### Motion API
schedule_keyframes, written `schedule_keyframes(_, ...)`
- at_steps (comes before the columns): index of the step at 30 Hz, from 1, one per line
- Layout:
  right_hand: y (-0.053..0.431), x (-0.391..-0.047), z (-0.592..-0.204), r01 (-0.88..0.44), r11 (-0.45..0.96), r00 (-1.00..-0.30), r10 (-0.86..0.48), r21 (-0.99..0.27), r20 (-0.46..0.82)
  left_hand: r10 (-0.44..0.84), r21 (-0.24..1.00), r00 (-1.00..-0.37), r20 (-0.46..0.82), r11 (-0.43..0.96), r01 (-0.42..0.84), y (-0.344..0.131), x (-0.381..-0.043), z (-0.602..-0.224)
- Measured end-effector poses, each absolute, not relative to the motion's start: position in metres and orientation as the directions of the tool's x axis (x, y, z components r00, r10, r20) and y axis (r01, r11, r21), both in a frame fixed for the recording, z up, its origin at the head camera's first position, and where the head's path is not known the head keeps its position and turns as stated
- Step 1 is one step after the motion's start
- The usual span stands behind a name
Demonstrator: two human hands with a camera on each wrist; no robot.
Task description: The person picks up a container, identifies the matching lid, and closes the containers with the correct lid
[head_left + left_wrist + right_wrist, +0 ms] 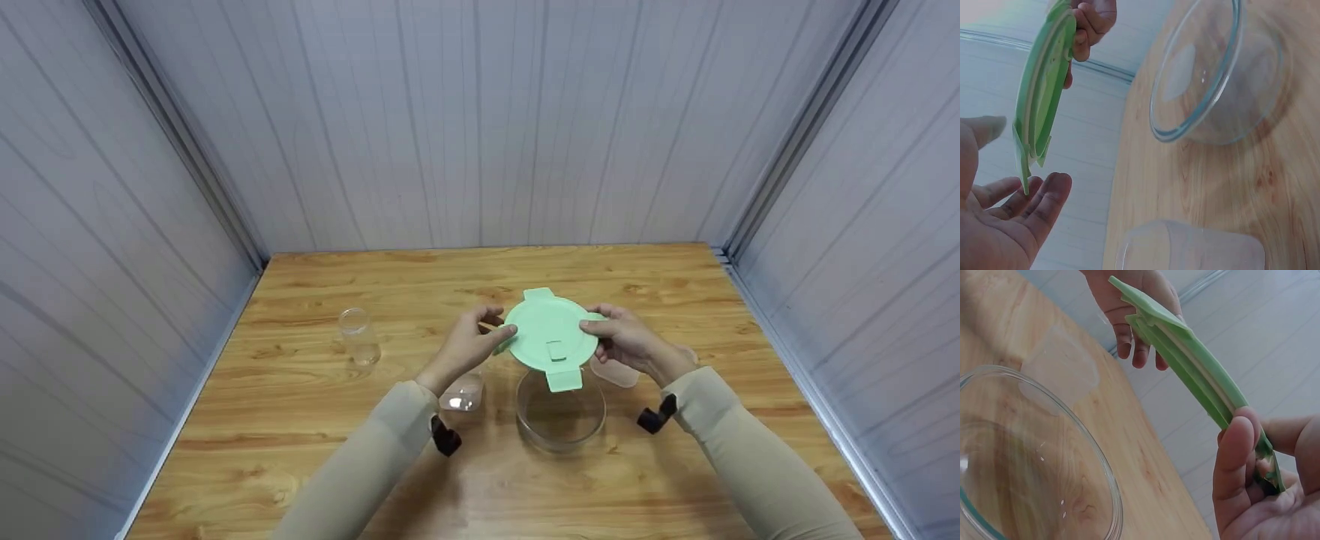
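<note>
A round mint-green container lid [553, 334] with flap tabs is held up over a round clear glass bowl [561, 412]. My right hand [634, 341] pinches the lid's right edge, thumb on top and fingertips [1237, 439] curled beneath. At the opposite edge my left hand [469, 345] has its thumb and fingers spread around a tab [1024, 163]. The left wrist view shows a gap between that thumb and the lid. Below, the glass bowl [1213, 84] stands upright and uncovered on the table.
A clear drinking glass [360, 337] stands at the left of the wooden table [300, 435]. Beside the bowl, under my left wrist, sits a clear plastic container [463, 391]. A translucent flat piece [616, 370] lies partly under my right hand. Panel walls [480, 135] enclose the table.
</note>
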State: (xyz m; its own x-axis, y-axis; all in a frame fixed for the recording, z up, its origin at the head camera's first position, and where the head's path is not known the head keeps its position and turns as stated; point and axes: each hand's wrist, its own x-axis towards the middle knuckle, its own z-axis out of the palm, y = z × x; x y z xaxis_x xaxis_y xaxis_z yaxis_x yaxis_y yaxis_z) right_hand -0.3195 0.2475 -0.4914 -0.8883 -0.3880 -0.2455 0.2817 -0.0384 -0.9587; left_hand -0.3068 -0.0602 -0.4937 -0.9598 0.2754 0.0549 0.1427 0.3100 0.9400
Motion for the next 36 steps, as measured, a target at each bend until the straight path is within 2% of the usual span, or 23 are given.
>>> schedule_keyframes(8, 0.249, -0.319, -0.494, 0.269, -0.038, -0.888, -0.398, -0.962, -0.232, 0.255, 0.978, -0.967, 0.028, 0.193, 0.079, -0.055, -0.308, -0.495)
schedule_keyframes(16, 0.251, -0.318, -0.497, 0.253, -0.019, -0.886, -0.405, -0.967, -0.224, 0.235, 0.985, -0.972, -0.004, 0.166, 0.036, -0.051, -0.307, -0.496)
schedule_keyframes(23, 0.254, -0.317, -0.498, 0.215, 0.125, -0.896, -0.370, -0.969, -0.247, 0.212, 0.983, -0.976, -0.046, 0.184, -0.006, -0.047, -0.303, -0.495)
schedule_keyframes(36, 0.262, -0.310, -0.502, 0.249, 0.262, -0.895, -0.305, -0.932, -0.325, 0.273, 0.948, -0.961, -0.034, 0.314, 0.056, -0.041, -0.288, -0.494)
